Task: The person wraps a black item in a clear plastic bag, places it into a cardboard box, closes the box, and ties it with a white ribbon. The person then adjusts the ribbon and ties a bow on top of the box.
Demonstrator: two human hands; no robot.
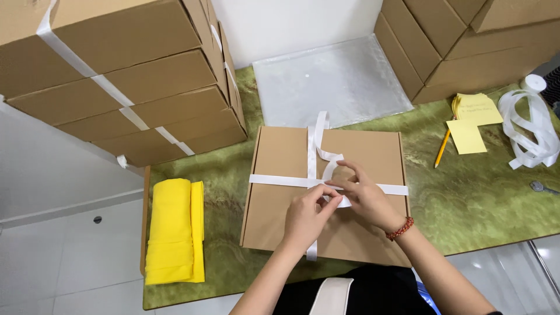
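Observation:
A flat brown cardboard box [279, 175] lies on the green table mat, crossed by a white ribbon [274, 181] that runs both lengthwise and across. My left hand [306, 219] and my right hand [364, 195] meet at the crossing near the box's middle. Both pinch the ribbon there, and a loop of it [326, 157] curls up just beyond my fingers. A red bead bracelet [400, 228] circles my right wrist.
Folded yellow cloth [173, 230] lies at the left. Stacks of ribbon-tied cardboard boxes [128, 76] stand at back left, more boxes [466, 41] at back right. A clear plastic bag [329, 81], yellow notes [469, 119], a pencil [442, 147] and loose white ribbon [534, 125] lie around.

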